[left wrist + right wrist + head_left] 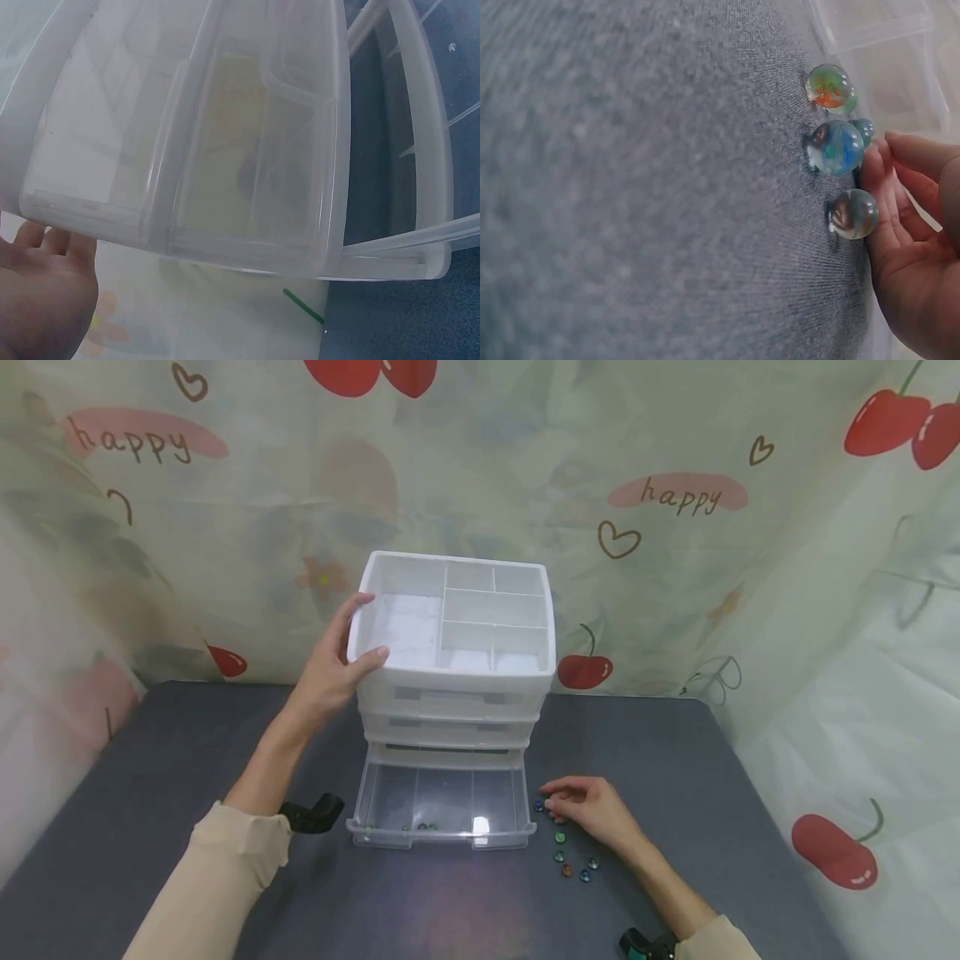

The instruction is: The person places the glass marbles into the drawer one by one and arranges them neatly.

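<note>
1. Left hand (330, 660): clamped on the box (457, 678), thumb over the front rim, fingers round the side.
2. Right hand (596, 814): fingers bent, thumb and fingertips close together beside a blue marble (538, 807). Can't tell if it's pinched.
3. Other marbles (560, 837): on the desk (675, 760), just on the wearer's side of the right hand. A few more sit in the drawer (442, 839), to that hand's left.
4. Marble handling: looks like glass. Should be light, hard, slick, quick to roll at a nudge; could chip if dropped. Best hold: thumb and index opposed across the widest part, light squeeze. Off-center pinch will probably squirt it out.
5. Box handling: looks like thin plastic. Likely light for its bulk, fairly stiff, may slide or tip. Corner rim under the left hand is a sensible brace.
6. Drawer: clear, probably a bit brittle. Take it by the front lip, not the side walls.
</note>
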{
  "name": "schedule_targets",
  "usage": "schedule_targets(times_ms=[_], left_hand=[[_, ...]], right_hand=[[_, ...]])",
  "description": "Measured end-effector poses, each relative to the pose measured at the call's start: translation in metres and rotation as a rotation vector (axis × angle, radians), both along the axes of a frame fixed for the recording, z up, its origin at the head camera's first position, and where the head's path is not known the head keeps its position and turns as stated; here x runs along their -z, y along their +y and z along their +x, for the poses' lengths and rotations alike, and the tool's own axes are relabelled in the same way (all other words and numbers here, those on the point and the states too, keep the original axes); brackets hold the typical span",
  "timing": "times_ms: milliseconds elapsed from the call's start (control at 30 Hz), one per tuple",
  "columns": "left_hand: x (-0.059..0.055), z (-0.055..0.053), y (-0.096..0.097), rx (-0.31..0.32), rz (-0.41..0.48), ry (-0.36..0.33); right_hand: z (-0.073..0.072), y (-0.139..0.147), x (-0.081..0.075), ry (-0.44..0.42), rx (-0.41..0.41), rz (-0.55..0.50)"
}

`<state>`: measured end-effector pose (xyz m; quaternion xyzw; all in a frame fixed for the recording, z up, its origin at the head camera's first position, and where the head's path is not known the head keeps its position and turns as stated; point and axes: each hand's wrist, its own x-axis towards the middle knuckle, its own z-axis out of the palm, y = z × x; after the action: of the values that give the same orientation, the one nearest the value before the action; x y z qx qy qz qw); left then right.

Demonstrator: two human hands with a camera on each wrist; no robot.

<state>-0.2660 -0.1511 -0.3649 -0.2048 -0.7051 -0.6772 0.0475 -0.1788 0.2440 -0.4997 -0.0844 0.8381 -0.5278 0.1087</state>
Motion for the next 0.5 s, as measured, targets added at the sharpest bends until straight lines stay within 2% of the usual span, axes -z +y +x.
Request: schedule_targets(times_ms=[267, 500], left_hand=[[-0.0008, -0.0002, 0.0004, -0.018, -0.004, 0.012], [-0.0013, 0.0004, 0.0010, -0.022, -0.006, 0.021]], right_hand=[[-0.0023, -0.0029, 0.0004, 0.043, 0.000, 0.220], [-0.0032, -0.0052, -0.0008, 0.098, -0.017, 0.293]])
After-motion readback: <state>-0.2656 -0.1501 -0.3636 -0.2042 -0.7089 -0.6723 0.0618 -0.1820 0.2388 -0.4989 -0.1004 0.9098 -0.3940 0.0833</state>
